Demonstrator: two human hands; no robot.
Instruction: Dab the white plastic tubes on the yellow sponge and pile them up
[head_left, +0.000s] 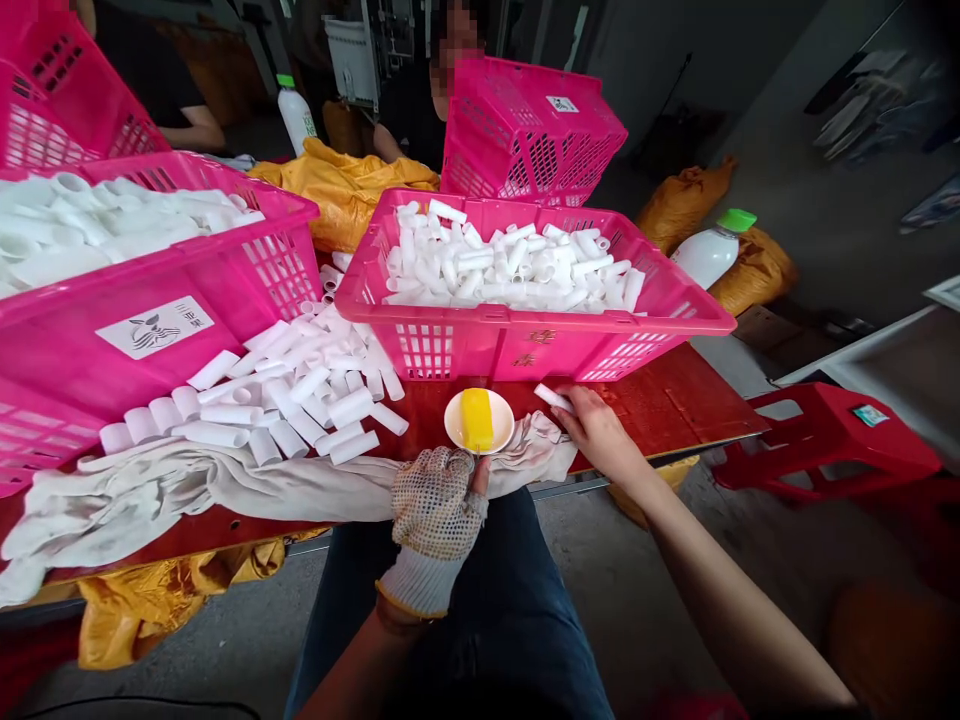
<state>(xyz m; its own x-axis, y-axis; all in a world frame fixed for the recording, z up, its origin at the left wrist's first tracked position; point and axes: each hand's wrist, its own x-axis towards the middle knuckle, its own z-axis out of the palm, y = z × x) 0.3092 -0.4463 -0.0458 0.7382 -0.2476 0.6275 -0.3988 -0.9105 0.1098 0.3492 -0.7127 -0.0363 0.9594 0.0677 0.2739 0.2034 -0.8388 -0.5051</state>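
My left hand (439, 505), in a white knitted glove with a dotted palm, is closed at the table's front edge, just below a small white bowl (453, 424). A thin dark tip shows by its thumb; what the fingers hold is hidden. In the bowl rests a yellow block (476, 418). My bare right hand (598, 428) pinches a short white tube (553, 399) to the right of the bowl, in front of the pink basket (480, 345) full of similar tubes. More loose white tubes (300, 390) lie piled to the left of the bowl.
A second pink basket (56, 345) of white tubes stands at left. A pale cloth (247, 485) lies along the front edge of the red table (667, 400). Behind are an upturned pink basket (525, 130), green-capped bottles and people. A red stool (832, 430) stands at right.
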